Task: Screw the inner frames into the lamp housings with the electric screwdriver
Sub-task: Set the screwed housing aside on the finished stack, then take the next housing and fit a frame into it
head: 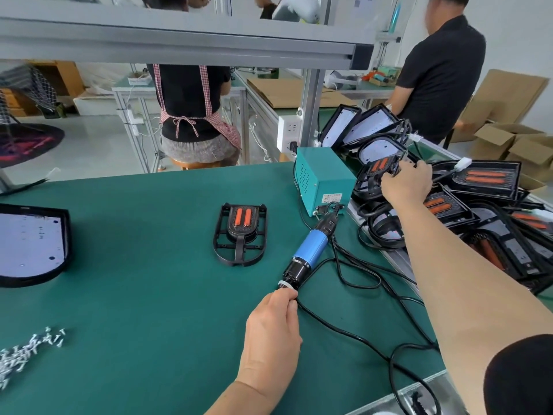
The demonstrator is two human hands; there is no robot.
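Observation:
A black inner frame [239, 235] with two orange bars lies in the middle of the green mat. The blue and black electric screwdriver [309, 251] lies to its right, tip end pointing at me. My left hand [273, 333] pinches that tip end with curled fingers. My right hand [408, 184] reaches far right and grips the edge of a black lamp housing [374, 175] in the pile. Another lamp housing [30, 244] with a white panel lies at the left edge.
A teal power box [323, 178] stands behind the screwdriver, its black cable [359, 336] looping across the mat. Loose screws [27, 351] lie at lower left. Stacked housings [484, 211] fill the right bench. Two people work beyond the table.

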